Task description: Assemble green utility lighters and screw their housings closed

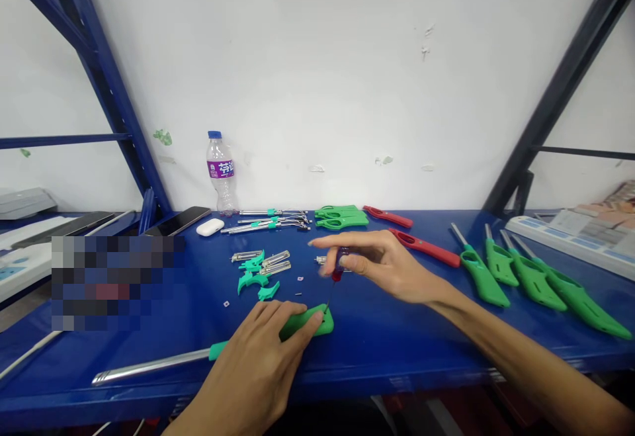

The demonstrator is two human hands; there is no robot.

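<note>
My left hand (258, 356) presses a green long-necked lighter (326, 323) down near the table's front edge. Its metal tube points left, and my palm and fingers cover much of the body. Above the lighter's right end, my right hand (397, 267) grips a small screwdriver (337, 276) with a red and dark handle. The thin shaft stands nearly upright, its tip at a hole in the green casing beside my left thumb. Turquoise triggers (253, 280) and clear lighter fuel tanks (276, 266) lie loose beyond my left hand, with a few tiny parts nearby.
Metal lighter tubes (268, 223), green casings (342, 218) and red casings (426, 249) lie toward the wall. Several green lighters (483, 278) rest at right, by a power strip (570, 244). A bottle (221, 174), white earphone case (210, 227) and phone (178, 220) are back left.
</note>
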